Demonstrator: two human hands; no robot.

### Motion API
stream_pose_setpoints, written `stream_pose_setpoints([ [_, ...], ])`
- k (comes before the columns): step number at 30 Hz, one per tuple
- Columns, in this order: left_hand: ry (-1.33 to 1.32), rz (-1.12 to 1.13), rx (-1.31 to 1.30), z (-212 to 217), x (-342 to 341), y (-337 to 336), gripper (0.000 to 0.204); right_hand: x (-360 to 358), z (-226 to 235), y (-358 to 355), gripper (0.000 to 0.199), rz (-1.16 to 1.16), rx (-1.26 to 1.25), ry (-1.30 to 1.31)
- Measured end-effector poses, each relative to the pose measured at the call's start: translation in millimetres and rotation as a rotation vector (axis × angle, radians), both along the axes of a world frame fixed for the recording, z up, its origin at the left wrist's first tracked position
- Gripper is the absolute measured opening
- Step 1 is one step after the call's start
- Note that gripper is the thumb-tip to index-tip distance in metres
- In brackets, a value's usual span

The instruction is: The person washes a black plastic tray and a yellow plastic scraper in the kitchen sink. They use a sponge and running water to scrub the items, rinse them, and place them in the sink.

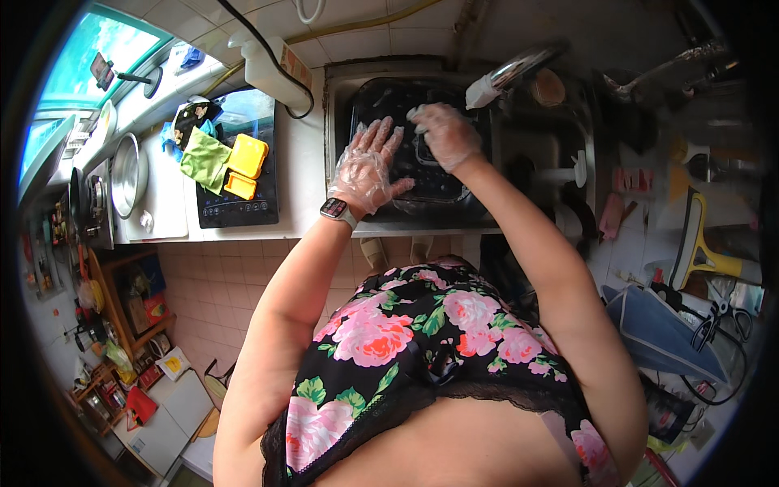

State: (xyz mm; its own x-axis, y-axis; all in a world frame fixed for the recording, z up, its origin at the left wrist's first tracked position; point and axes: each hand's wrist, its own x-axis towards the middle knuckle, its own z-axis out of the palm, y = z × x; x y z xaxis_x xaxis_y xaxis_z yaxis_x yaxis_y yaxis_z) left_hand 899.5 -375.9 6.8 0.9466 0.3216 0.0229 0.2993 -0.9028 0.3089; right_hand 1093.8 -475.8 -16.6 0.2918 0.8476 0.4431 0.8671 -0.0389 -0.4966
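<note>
A black rectangular pan or tray [385, 99], dotted with wet spots, lies in the left sink basin [334, 87]. Clear plastic gloves cover both hands. My left hand [365, 172] rests flat on the pan's left side, fingers spread and thumb out, holding nothing. A smartwatch [334, 209] is on that wrist. Over the pan's right half, my right hand [448, 136] has its fingers bent together and pointing left. Whatever lies under those fingers is hidden; a dark edge shows just below them.
A chrome faucet [519, 66] reaches over the sink from behind, beside the right basin [535, 138]. Left of the sink stand a white jug [276, 77] and a black induction cooktop [251, 114] bearing a green cloth [204, 160] and a yellow box [248, 156]. A metal bowl [130, 174] sits farther left.
</note>
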Motion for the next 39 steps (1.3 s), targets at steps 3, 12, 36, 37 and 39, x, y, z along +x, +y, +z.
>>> stream_pose_setpoints([
  [3,0.032,0.010,-0.002,6.9,0.9,-2.3,0.090,7.5,-6.9,-3.3,0.031,0.009,-0.125,-0.185],
  [12,-0.009,0.017,-0.007,-0.5,0.5,-2.2,0.088,95.8,10.6,-45.0,0.021,-0.293,-0.227,0.125],
  [36,0.064,0.038,0.011,-0.6,0.9,-3.8,0.089,109.2,35.8,-92.2,0.018,-0.286,-0.409,-0.054],
  [37,0.069,0.039,0.008,0.7,1.1,-3.9,0.090,111.0,32.3,-97.1,0.020,-0.238,-0.430,-0.043],
  [39,0.063,0.030,0.013,3.5,2.0,-3.9,0.089,103.9,21.9,-100.9,0.032,-0.256,-0.383,0.043],
])
